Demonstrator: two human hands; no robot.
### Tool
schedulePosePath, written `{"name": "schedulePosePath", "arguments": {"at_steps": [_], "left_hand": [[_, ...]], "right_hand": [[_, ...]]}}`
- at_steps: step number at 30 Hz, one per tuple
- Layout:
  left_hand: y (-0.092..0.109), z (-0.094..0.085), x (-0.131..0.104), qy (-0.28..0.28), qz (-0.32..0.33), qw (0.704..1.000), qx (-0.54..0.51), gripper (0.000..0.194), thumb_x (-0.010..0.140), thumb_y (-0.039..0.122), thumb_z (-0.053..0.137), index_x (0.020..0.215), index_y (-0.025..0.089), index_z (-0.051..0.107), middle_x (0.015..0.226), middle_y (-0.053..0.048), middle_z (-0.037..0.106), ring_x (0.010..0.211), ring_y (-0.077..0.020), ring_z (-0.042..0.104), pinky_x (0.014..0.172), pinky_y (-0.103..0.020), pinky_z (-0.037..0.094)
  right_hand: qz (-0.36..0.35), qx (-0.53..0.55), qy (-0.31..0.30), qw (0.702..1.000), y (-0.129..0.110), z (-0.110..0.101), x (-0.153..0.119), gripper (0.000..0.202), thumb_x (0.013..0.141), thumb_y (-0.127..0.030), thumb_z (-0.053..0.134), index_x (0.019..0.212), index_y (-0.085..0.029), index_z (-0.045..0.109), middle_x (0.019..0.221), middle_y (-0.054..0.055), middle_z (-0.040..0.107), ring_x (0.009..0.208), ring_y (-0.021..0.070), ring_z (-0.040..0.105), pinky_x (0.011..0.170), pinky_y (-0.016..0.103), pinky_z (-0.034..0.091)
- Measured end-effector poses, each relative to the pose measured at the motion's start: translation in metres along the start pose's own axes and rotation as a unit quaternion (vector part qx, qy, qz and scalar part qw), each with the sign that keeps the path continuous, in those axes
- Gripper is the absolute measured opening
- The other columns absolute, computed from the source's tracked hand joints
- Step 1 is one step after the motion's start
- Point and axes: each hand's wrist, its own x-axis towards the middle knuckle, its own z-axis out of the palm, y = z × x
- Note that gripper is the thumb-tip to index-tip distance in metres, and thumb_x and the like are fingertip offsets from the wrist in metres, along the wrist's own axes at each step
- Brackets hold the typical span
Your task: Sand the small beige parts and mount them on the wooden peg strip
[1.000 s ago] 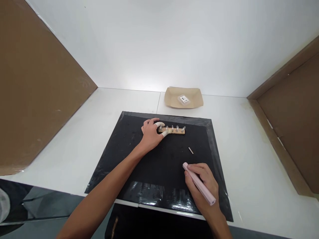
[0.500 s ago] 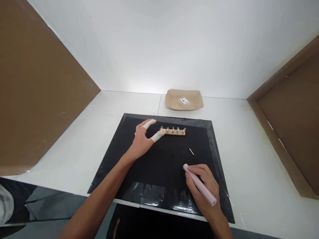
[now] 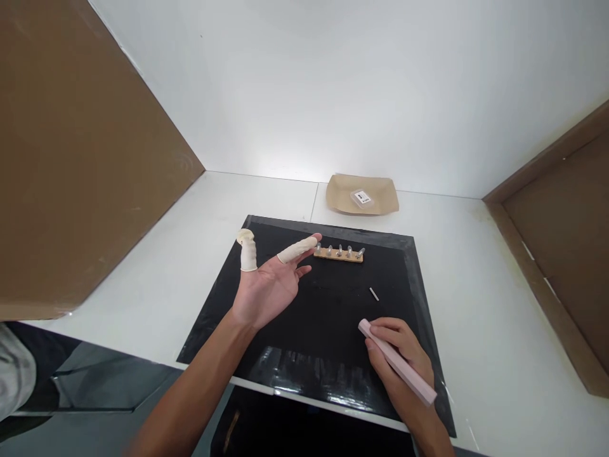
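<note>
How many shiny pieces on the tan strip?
5 shiny pieces, in a row along the tan strip: one near each end, three between. None looks hidden.

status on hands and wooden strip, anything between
Left hand open, palm showing. Right hand holding pink pen-shaped tool. Wooden strip with five silvery pieces on black mat; loose small rod between strip and right hand.

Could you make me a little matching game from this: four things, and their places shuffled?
1. Pale pink faceted stick
2. Clear plastic box with white label
3. Thin grey rod
4. Tan strip with five silvery pieces

A. In the brown paper tray
B. Near the left hand's fingers
C. In the right hand
D. Loose on the black mat, between stick and strip

Pairs: 1-C, 2-A, 3-D, 4-B
</note>
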Motion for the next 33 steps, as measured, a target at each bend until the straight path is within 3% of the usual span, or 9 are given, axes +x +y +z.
{"name": "schedulePosePath", "arguments": {"at_steps": [5,9,13,17,20,23,25,28,33], "left_hand": [[-0.003,-0.004,0.004,0.001,0.006,0.997,0.08,0.099,0.093,0.082,-0.004,0.141,0.034,0.067,0.155,0.001,0.057,0.142,-0.0307,0.054,0.106,-0.049,0.053],[-0.004,-0.005,0.009,0.007,0.023,0.999,0.021,0.092,0.097,0.08,0.003,0.134,0.032,0.073,0.15,-0.001,0.062,0.138,-0.0321,0.058,0.103,-0.05,0.053],[-0.006,-0.007,0.015,-0.006,0.004,1.0,0.013,0.101,0.094,0.082,-0.005,0.134,0.031,0.073,0.151,0.0,0.062,0.139,-0.0307,0.058,0.105,-0.048,0.053],[-0.01,-0.012,0.021,-0.004,-0.01,0.996,0.086,0.101,0.095,0.08,-0.007,0.138,0.031,0.07,0.155,0.0,0.058,0.147,-0.0295,0.05,0.109,-0.047,0.051],[-0.011,-0.018,0.028,-0.02,0.014,0.981,0.19,0.082,0.097,0.083,0.014,0.141,0.036,0.066,0.165,0.002,0.044,0.156,-0.0315,0.035,0.12,-0.052,0.042],[-0.012,-0.021,0.041,-0.031,0.037,0.917,0.396,0.071,0.088,0.076,0.061,0.149,0.04,0.056,0.173,-0.001,0.029,0.159,-0.0394,0.022,0.125,-0.063,0.027],[-0.014,-0.02,0.054,-0.049,0.063,0.863,0.499,0.075,0.083,0.065,0.076,0.149,0.039,0.054,0.175,-0.005,0.023,0.158,-0.0436,0.018,0.124,-0.068,0.022],[-0.018,-0.014,0.072,-0.082,0.114,0.801,0.582,0.067,0.081,0.056,0.082,0.141,0.032,0.062,0.173,-0.011,0.026,0.156,-0.0465,0.019,0.122,-0.07,0.018],[-0.025,-0.002,0.089,-0.1,0.155,0.745,0.641,0.045,0.086,0.053,0.077,0.122,0.026,0.074,0.168,-0.014,0.034,0.154,-0.0459,0.023,0.119,-0.067,0.02]], "right_hand": [[0.014,0.015,-0.047,0.999,0.007,-0.018,0.006,0.017,0.095,-0.02,0.068,0.111,-0.028,0.069,0.114,0.003,0.072,0.094,0.014,0.075,0.076,0.019,0.063],[0.014,0.009,-0.09,0.996,0.017,-0.029,0.032,0.017,0.096,-0.024,0.069,0.112,-0.029,0.07,0.118,0.003,0.071,0.103,0.0152,0.073,0.087,0.024,0.062],[0.069,0.057,-0.265,0.96,0.01,-0.021,0.072,0.019,0.094,-0.022,0.068,0.111,-0.029,0.071,0.106,-0.001,0.073,0.092,0.0129,0.071,0.078,0.022,0.057],[0.13,0.165,-0.47,0.857,-0.013,0.012,0.101,0.019,0.082,-0.01,0.069,0.096,-0.022,0.074,0.089,-0.004,0.074,0.075,0.0087,0.066,0.065,0.017,0.049],[0.168,0.279,-0.593,0.737,-0.025,0.045,0.106,0.017,0.078,-0.011,0.073,0.094,-0.018,0.073,0.081,-0.005,0.071,0.068,0.0063,0.062,0.06,0.013,0.048],[0.227,0.365,-0.678,0.597,-0.027,0.074,0.097,0.02,0.074,-0.023,0.079,0.091,-0.017,0.07,0.075,-0.006,0.066,0.062,0.0064,0.059,0.05,0.013,0.049],[0.223,0.381,-0.724,0.531,-0.024,0.085,0.089,0.022,0.073,-0.026,0.08,0.09,-0.018,0.067,0.073,-0.006,0.064,0.061,0.0069,0.058,0.047,0.012,0.049],[0.198,0.383,-0.757,0.492,-0.019,0.089,0.082,0.026,0.071,-0.021,0.083,0.09,-0.018,0.067,0.076,-0.006,0.064,0.065,0.0051,0.059,0.052,0.009,0.05],[0.207,0.39,-0.753,0.488,-0.017,0.089,0.085,0.028,0.07,-0.017,0.084,0.09,-0.018,0.064,0.076,-0.008,0.064,0.067,0.0061,0.059,0.053,0.01,0.051]]}}
